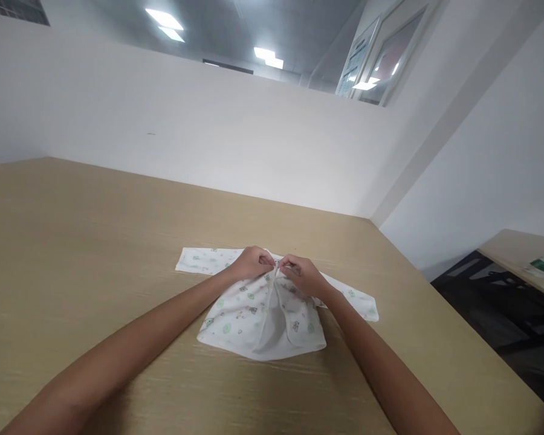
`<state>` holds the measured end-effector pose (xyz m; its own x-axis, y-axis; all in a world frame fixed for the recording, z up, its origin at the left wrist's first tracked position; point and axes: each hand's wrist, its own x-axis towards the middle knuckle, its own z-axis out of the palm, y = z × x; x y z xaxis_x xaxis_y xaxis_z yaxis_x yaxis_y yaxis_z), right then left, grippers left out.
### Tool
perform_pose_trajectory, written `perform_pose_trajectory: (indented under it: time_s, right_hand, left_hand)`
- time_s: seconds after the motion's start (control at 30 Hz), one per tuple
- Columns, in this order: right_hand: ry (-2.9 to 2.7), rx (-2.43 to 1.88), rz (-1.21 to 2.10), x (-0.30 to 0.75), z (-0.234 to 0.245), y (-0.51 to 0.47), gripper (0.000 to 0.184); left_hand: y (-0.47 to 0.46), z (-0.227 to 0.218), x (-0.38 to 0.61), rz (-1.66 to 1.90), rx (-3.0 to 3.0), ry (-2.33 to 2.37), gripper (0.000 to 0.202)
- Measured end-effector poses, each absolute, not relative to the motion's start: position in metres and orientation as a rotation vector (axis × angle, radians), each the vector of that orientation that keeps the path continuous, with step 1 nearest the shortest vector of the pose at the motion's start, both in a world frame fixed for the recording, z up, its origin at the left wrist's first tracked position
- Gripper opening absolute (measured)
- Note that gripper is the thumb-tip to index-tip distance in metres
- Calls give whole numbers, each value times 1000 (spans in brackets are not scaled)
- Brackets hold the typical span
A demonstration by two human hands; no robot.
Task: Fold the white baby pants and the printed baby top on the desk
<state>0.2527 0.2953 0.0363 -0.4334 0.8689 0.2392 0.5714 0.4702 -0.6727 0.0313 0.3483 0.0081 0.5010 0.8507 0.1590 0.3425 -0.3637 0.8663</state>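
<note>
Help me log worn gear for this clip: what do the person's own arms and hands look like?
The left forearm and right forearm are slim and bare, with no sleeve on either in view. The left hand and right hand are ungloved. No watch, bracelet or ring shows, and no markings can be made out. The fingers are too small here to tell nail details.

Patterned shirt (240, 314) — partly hidden beneath both hands (251, 263) (305, 277)

We've got a white garment (236, 311), scattered green and grey prints. Tan table (95, 235), faintly streaked; white wall (208, 121) along its far edge.
</note>
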Motion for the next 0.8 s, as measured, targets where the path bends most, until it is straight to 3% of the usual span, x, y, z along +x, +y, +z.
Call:
perform_pose_trajectory:
  time_s: [0.8]
  right_hand:
    - [-1748, -1201, 519, 231, 2, 301, 19]
  left_hand:
    - [348, 0, 33, 838, 1497, 834, 32]
